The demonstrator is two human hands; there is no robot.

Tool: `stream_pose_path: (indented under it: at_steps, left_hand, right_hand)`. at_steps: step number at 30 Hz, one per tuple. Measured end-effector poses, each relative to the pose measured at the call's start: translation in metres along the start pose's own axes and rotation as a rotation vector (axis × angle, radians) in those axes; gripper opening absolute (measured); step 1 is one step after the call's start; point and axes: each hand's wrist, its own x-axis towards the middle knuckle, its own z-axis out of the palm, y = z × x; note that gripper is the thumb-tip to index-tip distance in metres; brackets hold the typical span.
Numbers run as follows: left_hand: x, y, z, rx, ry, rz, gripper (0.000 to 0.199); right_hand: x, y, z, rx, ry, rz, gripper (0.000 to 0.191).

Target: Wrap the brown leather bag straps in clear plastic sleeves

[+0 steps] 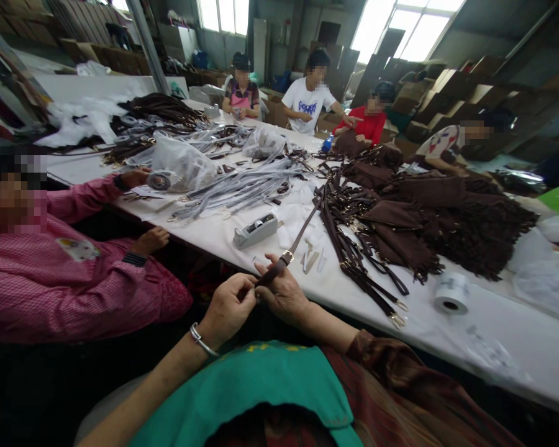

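A dark brown strap [274, 271] with a gold buckle runs from my hands up over the table edge toward a heap of brown straps [340, 236]. My left hand [230, 304], with a silver bangle at the wrist, pinches the strap's near end between thumb and fingers. My right hand [284, 293] lies under and around the same strap just below the buckle, its fingers partly hidden by it. Just beyond my hands a grey tape dispenser [256, 231] stands on the white table [298, 272], with small pale strips [310, 261] to its right.
Brown fringed bags [428, 217] are heaped at the right, near a white roll [451, 293] of labels or film. Plastic-wrapped straps [242, 186] spread across the middle. A co-worker in pink [97, 267] sits close at my left; several other people work along the far side.
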Motion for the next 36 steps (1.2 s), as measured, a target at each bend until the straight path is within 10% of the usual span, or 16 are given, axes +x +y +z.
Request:
stream_pose_path:
  at_steps: [8,14,27,32,36]
  left_hand:
    - [-0.009,-0.002,-0.007,-0.066,0.029,-0.065,0.01]
    - [-0.019,-0.004,-0.013,-0.106,-0.014,-0.15,0.012]
    - [-0.021,-0.038,-0.017,0.051,0.155,-0.308,0.026]
    - [-0.02,-0.037,-0.015,0.061,0.167,-0.31,0.026]
    - [-0.018,-0.035,-0.012,0.067,0.187,-0.307,0.024]
  right_hand:
    - [-0.012,0.027,0.015,1.125,-0.222,0.668,0.074]
    - [0.016,0.053,0.009,1.544,0.05,0.995,0.046]
    - [0.046,-0.04,-0.037,0.518,0.111,0.267,0.024]
    - [0.038,-0.044,-0.042,0.063,0.183,-0.141,0.02]
    - [0.04,-0.038,-0.045,-0.096,0.242,-0.18,0.022]
